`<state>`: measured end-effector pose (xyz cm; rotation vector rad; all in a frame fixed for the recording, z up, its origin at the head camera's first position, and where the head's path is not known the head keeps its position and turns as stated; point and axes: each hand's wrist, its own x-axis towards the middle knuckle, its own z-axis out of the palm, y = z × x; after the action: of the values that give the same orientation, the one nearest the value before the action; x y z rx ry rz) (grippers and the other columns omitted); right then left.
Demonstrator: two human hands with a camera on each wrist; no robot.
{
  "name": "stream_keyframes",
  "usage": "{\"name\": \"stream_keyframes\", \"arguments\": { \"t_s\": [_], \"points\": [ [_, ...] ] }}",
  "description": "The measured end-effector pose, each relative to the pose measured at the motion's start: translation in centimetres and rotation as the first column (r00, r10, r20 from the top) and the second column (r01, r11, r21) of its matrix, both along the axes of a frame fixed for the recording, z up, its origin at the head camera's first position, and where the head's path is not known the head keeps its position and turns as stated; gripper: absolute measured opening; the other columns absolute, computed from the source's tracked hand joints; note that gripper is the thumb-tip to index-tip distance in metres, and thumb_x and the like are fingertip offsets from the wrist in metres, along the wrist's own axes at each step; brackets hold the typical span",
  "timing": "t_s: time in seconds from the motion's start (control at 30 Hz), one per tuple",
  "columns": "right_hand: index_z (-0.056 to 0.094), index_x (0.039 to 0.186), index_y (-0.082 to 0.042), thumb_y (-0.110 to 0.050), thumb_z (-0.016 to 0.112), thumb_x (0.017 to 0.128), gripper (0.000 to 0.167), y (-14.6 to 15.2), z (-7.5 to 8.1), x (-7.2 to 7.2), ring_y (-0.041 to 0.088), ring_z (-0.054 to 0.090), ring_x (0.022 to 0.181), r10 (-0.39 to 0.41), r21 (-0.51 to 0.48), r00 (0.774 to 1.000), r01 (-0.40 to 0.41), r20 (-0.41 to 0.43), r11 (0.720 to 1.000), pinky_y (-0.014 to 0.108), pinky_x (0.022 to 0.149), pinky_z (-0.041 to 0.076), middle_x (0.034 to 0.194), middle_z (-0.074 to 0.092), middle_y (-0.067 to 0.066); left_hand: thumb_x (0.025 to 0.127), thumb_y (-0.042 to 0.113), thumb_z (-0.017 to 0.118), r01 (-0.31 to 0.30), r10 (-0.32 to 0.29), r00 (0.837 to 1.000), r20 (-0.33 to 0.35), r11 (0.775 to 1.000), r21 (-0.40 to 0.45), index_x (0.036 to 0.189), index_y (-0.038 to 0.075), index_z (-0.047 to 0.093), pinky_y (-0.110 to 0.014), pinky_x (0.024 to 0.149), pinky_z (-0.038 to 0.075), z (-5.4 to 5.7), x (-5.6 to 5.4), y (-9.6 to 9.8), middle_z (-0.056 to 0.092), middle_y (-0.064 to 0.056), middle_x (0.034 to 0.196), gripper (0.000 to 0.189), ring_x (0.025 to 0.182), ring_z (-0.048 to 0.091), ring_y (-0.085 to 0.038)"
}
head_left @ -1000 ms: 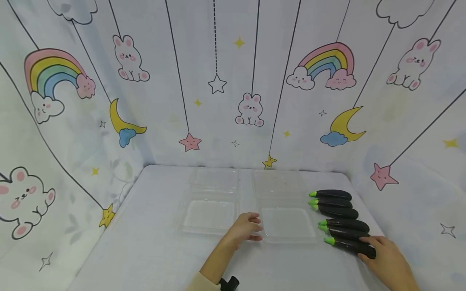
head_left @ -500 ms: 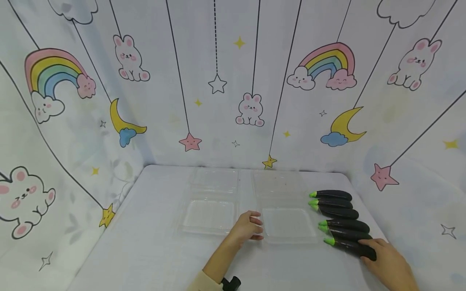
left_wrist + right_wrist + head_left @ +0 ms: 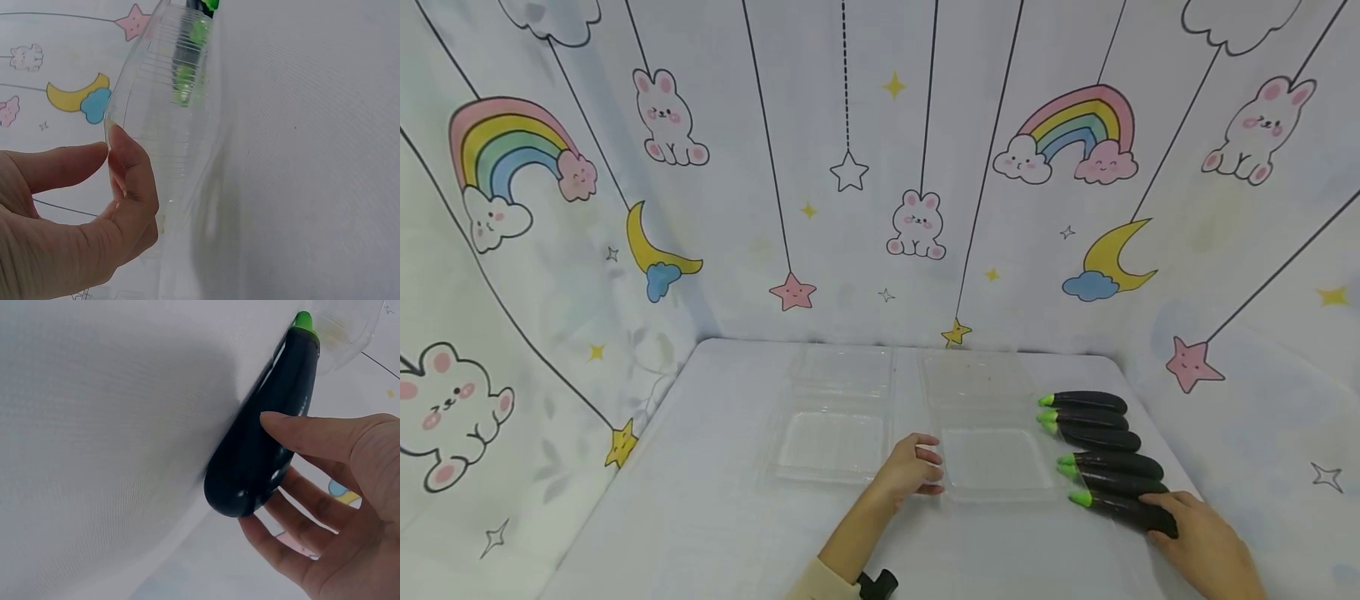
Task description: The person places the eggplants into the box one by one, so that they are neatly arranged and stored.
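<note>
We see the right hand [image 3: 1208, 543] gripping the nearest eggplant [image 3: 1122, 509] by its rounded end, thumb on one side, fingers curled along the other. The eggplant lies at the right of the table [image 3: 685, 508], and from that hand it stretches left: its long axis runs from the rounded end, right and near, to the green stem [image 3: 1081, 498], left and slightly far. The other eggplants [image 3: 1096, 436] lie beyond it, on the far side. The left hand [image 3: 908, 472] is well apart, with the box [image 3: 996, 462] between it and the eggplant; we find its bent fingers at the box's left rim, but whether they pinch it we cannot tell.
</note>
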<state>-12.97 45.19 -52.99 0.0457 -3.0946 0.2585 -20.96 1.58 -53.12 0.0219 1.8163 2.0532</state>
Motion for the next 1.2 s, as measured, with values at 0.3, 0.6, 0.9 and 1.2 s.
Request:
{"name": "stream_keyframes", "arguments": {
  "t_s": [0.3, 0.6, 0.9, 1.2],
  "points": [
    [0.073, 0.118, -0.004, -0.018, 0.092, 0.074, 0.05, 0.2, 0.5, 0.1, 0.051, 0.065, 0.097, -0.017, -0.008, 1.0, 0.017, 0.023, 1.0, 0.066, 0.075, 0.055, 0.11, 0.066, 0.026, 0.086, -0.017, 0.067, -0.003, 0.003, 1.0, 0.003, 1.0, 0.005, 0.141, -0.006, 0.05, -0.038, 0.074, 0.065, 0.3, 0.0, -0.1, 0.059, -0.018, 0.11, 0.059, 0.085, 0.059, -0.022],
    [0.072, 0.119, -0.001, -0.02, 0.091, 0.075, 0.051, 0.7, 1.1, 0.2, 0.055, 0.061, 0.104, -0.069, -0.022, 0.996, 0.07, 0.051, 0.997, 0.07, 0.08, 0.053, 0.115, 0.064, 0.032, 0.084, -0.019, 0.066, -0.016, 0.016, 1.0, 0.007, 1.0, 0.007, 0.141, -0.006, 0.051, -0.037, 0.073, 0.065, 0.3, 0.1, -0.1, 0.059, -0.018, 0.109, 0.06, 0.082, 0.059, -0.022],
    [0.071, 0.12, 0.001, -0.016, 0.091, 0.076, 0.051, 1.7, 1.6, 0.3, 0.056, 0.061, 0.102, -0.087, -0.022, 0.996, 0.087, 0.004, 0.996, 0.07, 0.078, 0.053, 0.113, 0.063, 0.034, 0.083, -0.019, 0.066, -0.021, 0.021, 1.0, 0.003, 1.0, 0.007, 0.141, -0.006, 0.051, -0.038, 0.073, 0.065, 0.3, 0.1, -0.1, 0.058, -0.018, 0.109, 0.061, 0.082, 0.059, -0.021],
    [0.068, 0.122, 0.004, -0.016, 0.091, 0.077, 0.054, 2.2, 1.9, 0.0, 0.058, 0.057, 0.102, -0.167, -0.016, 0.986, 0.167, 0.011, 0.986, 0.072, 0.08, 0.05, 0.114, 0.06, 0.037, 0.082, -0.019, 0.066, -0.013, 0.013, 1.0, -0.001, 1.0, 0.024, 0.14, -0.005, 0.051, -0.038, 0.073, 0.065, 0.1, 0.1, 0.0, 0.058, -0.018, 0.109, 0.062, 0.081, 0.059, -0.021]
  ]
}}
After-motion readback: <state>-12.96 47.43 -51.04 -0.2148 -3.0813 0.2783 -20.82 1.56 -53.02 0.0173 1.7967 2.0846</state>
